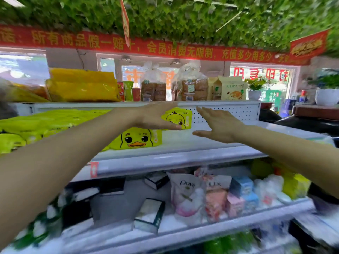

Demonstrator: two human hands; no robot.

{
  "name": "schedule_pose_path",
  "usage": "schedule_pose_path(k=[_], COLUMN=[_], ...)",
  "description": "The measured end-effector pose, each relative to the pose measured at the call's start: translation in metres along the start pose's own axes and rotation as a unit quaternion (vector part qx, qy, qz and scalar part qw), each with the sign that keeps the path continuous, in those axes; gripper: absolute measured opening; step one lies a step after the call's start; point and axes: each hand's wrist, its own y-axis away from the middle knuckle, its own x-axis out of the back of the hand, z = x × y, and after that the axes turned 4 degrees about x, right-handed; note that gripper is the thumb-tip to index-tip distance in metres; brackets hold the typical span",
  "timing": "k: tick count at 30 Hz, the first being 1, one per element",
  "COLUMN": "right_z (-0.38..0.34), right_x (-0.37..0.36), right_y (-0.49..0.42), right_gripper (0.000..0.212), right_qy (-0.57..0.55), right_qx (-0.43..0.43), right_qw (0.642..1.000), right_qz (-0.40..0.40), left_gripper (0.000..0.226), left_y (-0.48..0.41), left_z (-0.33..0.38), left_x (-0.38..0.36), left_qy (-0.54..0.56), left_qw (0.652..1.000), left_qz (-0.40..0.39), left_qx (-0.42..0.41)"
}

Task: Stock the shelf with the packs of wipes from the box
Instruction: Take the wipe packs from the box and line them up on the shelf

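Nearest you, a Dove pouch lies on the lower shelf. Above it, on the white shelf, a duck-faced wipes pack stands upright, face toward you, long axis along the shelf. Your left hand spans its front, grip apart. Your right hand hovers beside it, grip apart. Beyond are bread bags and a red banner.

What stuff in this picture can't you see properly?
All from the head view:
The box of wipes: it is nowhere in the frame.
The upper duck pack: the left hand covers its left part, and I cannot tell whether the hand touches it.
The yellow packs at far left: motion blur makes the print unreadable.
The bottom shelf goods: they are blurred and cut off by the lower edge.
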Motion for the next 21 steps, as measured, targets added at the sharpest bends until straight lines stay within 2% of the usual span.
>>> schedule_pose_path(k=[4, 10, 15, 21], right_z=[-0.022, -0.055, -0.088, -0.152], right_x=[0.0, -0.02, -0.062, -0.138], right_y=[0.043, 0.125, 0.19, 0.261], right_gripper=[0.092, 0.098, 0.095, 0.093], right_qy=[-0.04, -0.09, -0.101, -0.118], right_qx=[0.032, 0.077, 0.099, 0.146], right_qw=[0.999, 0.993, 0.989, 0.966], right_qz=[0.014, 0.021, -0.046, -0.176], left_gripper=[0.086, 0.086, 0.087, 0.092], left_y=[0.056, 0.127, 0.185, 0.257], left_z=[0.013, 0.047, 0.061, 0.063], left_x=[-0.016, -0.071, -0.14, -0.266], left_qy=[-0.06, 0.01, 0.027, 0.099], left_qw=[0.998, 0.998, 0.996, 0.983], left_qz=[0.023, 0.029, 0.036, -0.069], left_qx=[0.027, 0.06, 0.083, 0.14])
